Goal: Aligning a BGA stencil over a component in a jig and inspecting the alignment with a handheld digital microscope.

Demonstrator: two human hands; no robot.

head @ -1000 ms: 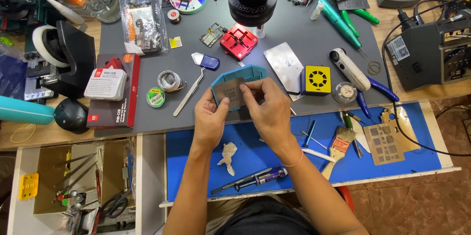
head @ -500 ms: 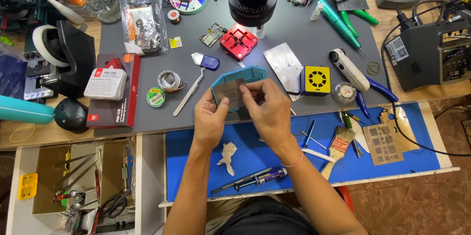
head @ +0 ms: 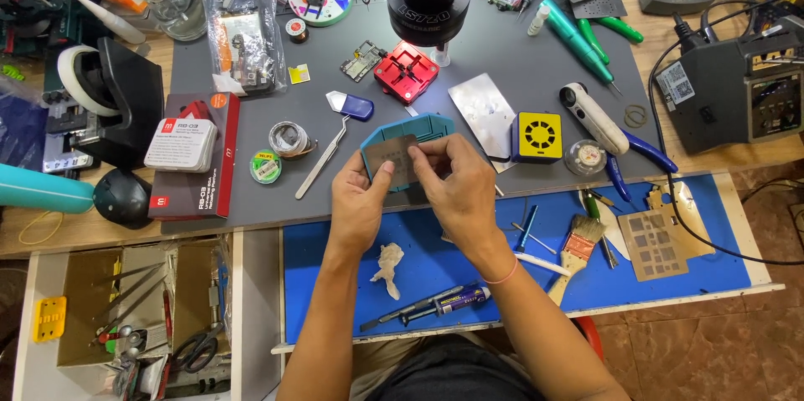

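Left hand [head: 358,203] and right hand [head: 456,187], fingers pinched closed on thin grey metal stencil [head: 394,158], flat and matte, over teal plastic holder [head: 419,129] on dark grey mat [head: 251,192], near the middle.

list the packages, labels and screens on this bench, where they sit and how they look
White box: left on the mat, flat, rectangular, atop the red box.
Red box: left mat edge, long, red and dark.
Clear bag: top left, holds parts.
Station screen: far right, small, dark.
Station label: right, white square sticker.
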